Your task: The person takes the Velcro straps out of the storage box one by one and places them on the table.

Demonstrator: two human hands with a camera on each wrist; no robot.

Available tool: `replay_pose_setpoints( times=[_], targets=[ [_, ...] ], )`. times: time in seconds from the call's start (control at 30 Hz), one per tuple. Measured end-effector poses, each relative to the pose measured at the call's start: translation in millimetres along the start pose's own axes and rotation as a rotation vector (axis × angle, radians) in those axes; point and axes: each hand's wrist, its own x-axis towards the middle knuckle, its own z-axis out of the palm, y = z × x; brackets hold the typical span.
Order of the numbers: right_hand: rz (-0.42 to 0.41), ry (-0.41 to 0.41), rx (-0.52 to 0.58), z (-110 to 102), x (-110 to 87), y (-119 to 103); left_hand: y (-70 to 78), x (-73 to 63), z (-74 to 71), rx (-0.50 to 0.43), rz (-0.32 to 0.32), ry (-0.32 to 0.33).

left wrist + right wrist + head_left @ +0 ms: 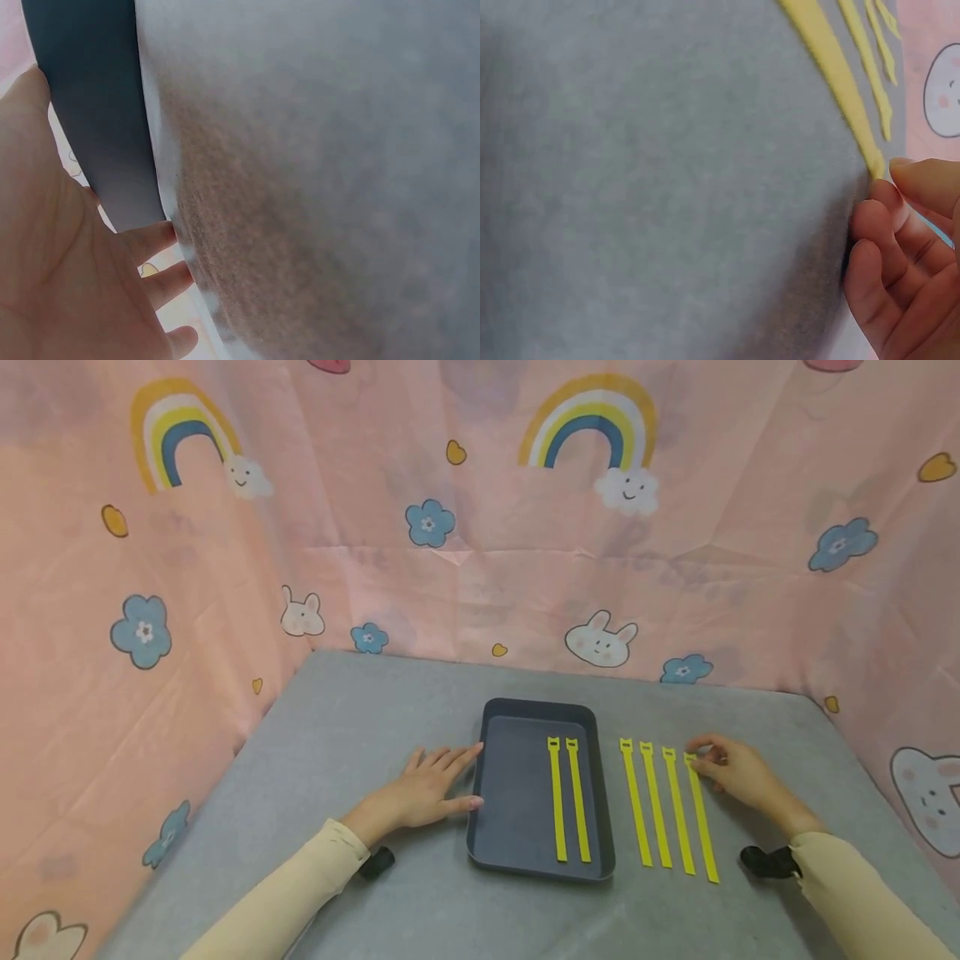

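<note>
A dark grey rectangular tray (513,810) lies on the table, with two yellow cable ties (557,802) side by side in its right half. My left hand (423,789) is spread at the tray's left side, its index finger and thumb touching the rim. To the right of the tray, several more flat yellow cable ties (636,806) with slotted heads lie in a row. My right hand (738,772) pinches the head end of the rightmost cable tie (703,827) between thumb and index finger. In the right wrist view, that cable tie (832,67) runs to the fingertips.
A grey table (360,718) carries everything. Pink cloth (480,585) printed with rainbows, flowers and rabbits hangs behind and at both sides. Black wrist-worn devices (768,862) show under the cream sleeves.
</note>
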Motion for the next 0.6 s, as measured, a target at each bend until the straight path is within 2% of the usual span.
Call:
replay_pose_setpoints(
  times=[0.23, 0.43, 0.6],
  targets=[
    [-0.053, 0.025, 0.02, -14.2, -1.2, -10.8, 1.4, 0.2, -1.7, -0.007, -0.001, -0.009],
    [-0.093, 0.075, 0.003, -26.2, 1.3, -33.2, 0.4, 1.1, -1.0, -0.008, 0.003, -0.007],
    [-0.112, 0.069, -0.008, -29.6, 3.4, -53.5, -0.1, 2.2, -0.9, -0.003, 0.0, -0.012]
  ],
)
